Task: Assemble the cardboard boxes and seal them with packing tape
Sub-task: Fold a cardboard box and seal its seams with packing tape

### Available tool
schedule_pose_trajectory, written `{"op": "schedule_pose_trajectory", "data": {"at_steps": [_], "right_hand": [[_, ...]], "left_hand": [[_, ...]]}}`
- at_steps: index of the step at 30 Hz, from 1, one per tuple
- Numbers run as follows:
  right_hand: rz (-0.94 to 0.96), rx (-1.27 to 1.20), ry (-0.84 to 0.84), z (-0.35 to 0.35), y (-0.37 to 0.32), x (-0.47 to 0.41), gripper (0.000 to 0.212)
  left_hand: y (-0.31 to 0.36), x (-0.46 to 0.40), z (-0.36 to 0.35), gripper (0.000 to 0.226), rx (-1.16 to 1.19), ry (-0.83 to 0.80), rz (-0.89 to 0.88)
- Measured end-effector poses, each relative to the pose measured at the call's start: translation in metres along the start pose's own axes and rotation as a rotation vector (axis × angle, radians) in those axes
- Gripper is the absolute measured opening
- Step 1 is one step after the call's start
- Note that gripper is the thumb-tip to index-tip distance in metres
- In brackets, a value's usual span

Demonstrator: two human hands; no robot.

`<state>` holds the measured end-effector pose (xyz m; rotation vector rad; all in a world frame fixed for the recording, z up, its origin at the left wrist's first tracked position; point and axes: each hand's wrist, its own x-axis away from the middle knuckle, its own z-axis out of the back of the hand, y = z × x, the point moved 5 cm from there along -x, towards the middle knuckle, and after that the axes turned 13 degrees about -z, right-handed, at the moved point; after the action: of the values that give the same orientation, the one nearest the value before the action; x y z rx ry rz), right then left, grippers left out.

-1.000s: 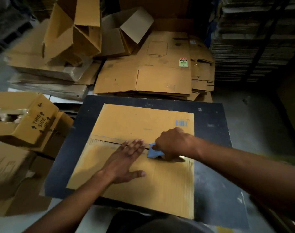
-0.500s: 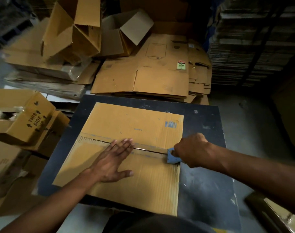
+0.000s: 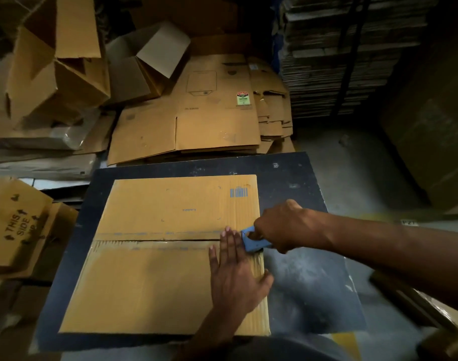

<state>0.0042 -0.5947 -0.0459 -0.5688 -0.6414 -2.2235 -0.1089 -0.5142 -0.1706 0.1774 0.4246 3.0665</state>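
1. A flat cardboard box (image 3: 155,280) lies on a dark worktop (image 3: 308,287), filling most of its left and middle part.
2. A seam runs across the box from left to right, a little above its middle; the upper panel carries a blue barcode (image 3: 239,192) near its far right corner.
3. The left hand (image 3: 234,272) lies flat on the near panel close to the box's right edge, fingers straight and together, fingertips reaching the seam, thumb spread over the edge.
4. The right hand (image 3: 285,225) grips a small blue tool (image 3: 251,239) at the right end of the seam, fingers curled round it; it looks like a tape cutter, though the dim light and blur leave that unsure.
5. The tool sits just beside the left fingertips, touching the box at its right edge.
6. Beyond the worktop lies a pile of flattened boxes (image 3: 196,126), the top one bearing a green sticker (image 3: 243,98).
7. To the far left stand opened boxes (image 3: 58,74), and on the near left a box marked "THIS SIDE UP" (image 3: 17,225).
8. Bundles of stacked cardboard sheets (image 3: 334,61) fill the far right.
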Motion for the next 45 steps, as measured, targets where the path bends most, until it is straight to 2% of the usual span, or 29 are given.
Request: {"op": "schedule_pose_trajectory", "data": {"at_steps": [14, 21, 25, 28, 33, 38, 42, 45], "right_hand": [[-0.073, -0.076, -0.025, -0.031, 0.053, 0.037, 0.07], [-0.114, -0.094, -0.078, -0.047, 0.074, 0.05, 0.055], [-0.132, -0.025, -0.057, -0.052, 0.061, 0.039, 0.042], [-0.17, -0.058, -0.093, -0.05, 0.051, 0.026, 0.03], [-0.202, -0.095, -0.167, -0.057, 0.035, 0.008, 0.044], [-0.258, -0.158, -0.159, -0.066, 0.021, -0.021, 0.035], [-0.239, -0.017, -0.175, -0.1, 0.016, -0.025, 0.036], [-0.242, -0.127, -0.261, -0.147, 0.041, -0.016, 0.036]], "left_hand": [[0.003, -0.003, -0.002, 0.113, -0.071, -0.029, -0.01], [0.003, -0.002, -0.001, 0.112, -0.078, -0.042, -0.001], [0.003, 0.0, 0.001, 0.113, -0.073, -0.027, 0.004], [0.007, 0.001, 0.01, 0.106, -0.056, -0.041, -0.055], [0.018, -0.012, 0.024, 0.091, -0.216, -0.207, -0.171], [0.028, -0.025, 0.025, 0.089, -0.35, -0.313, -0.23], [0.026, -0.027, 0.028, 0.086, -0.413, -0.298, -0.254], [0.024, -0.027, 0.028, 0.087, -0.425, -0.288, -0.274]]}}
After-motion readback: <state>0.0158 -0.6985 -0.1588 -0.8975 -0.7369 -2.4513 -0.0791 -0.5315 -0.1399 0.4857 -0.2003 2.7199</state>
